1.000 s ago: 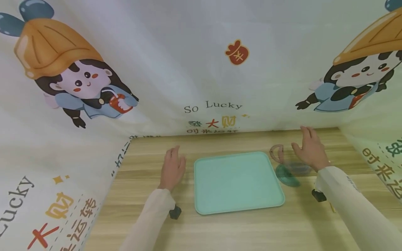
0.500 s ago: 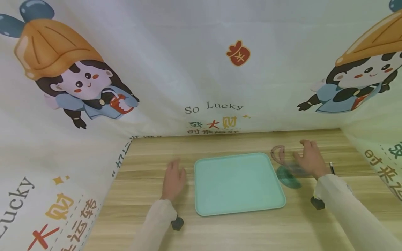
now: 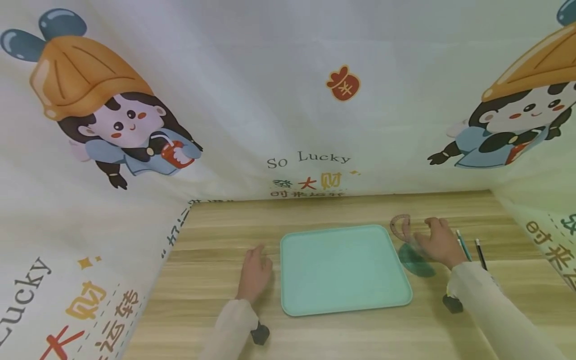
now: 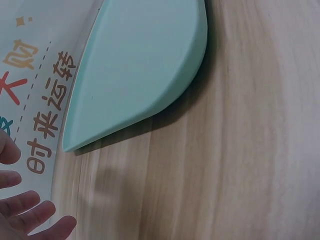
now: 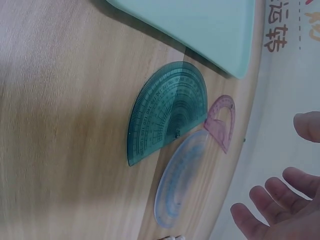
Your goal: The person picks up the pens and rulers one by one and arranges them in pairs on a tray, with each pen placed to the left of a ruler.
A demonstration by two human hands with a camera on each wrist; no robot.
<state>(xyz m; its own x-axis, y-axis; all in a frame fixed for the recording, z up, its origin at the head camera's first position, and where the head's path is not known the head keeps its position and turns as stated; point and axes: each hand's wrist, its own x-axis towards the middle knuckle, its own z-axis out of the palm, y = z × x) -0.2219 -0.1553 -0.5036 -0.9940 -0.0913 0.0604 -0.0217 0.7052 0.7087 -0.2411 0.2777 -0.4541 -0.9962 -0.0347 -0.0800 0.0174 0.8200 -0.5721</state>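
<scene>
My right hand [image 3: 441, 244] hovers over the protractors right of the mint-green tray [image 3: 346, 270], fingers relaxed and holding nothing. In the right wrist view, a dark green protractor [image 5: 167, 112] lies below the tray's edge. A small pink protractor [image 5: 222, 122] touches or overlaps its corner, and a clear bluish protractor [image 5: 180, 180] lies alongside. The fingers [image 5: 280, 200] of that hand spread apart at the right of this view. Left of the tray is my left hand [image 3: 254, 274], loosely extended above the wood with nothing in it.
Beyond my right hand lie a teal pencil [image 3: 463, 246] and a black pencil [image 3: 481, 254], partly hidden by the sleeve. A printed white cloth [image 3: 243, 100] walls in the back and both sides of the wooden table [image 3: 216, 235].
Both hands have drawn back toward the person, and the right has come lower over the protractors. The pencils beside it have come into view. The tray stays where it was.
</scene>
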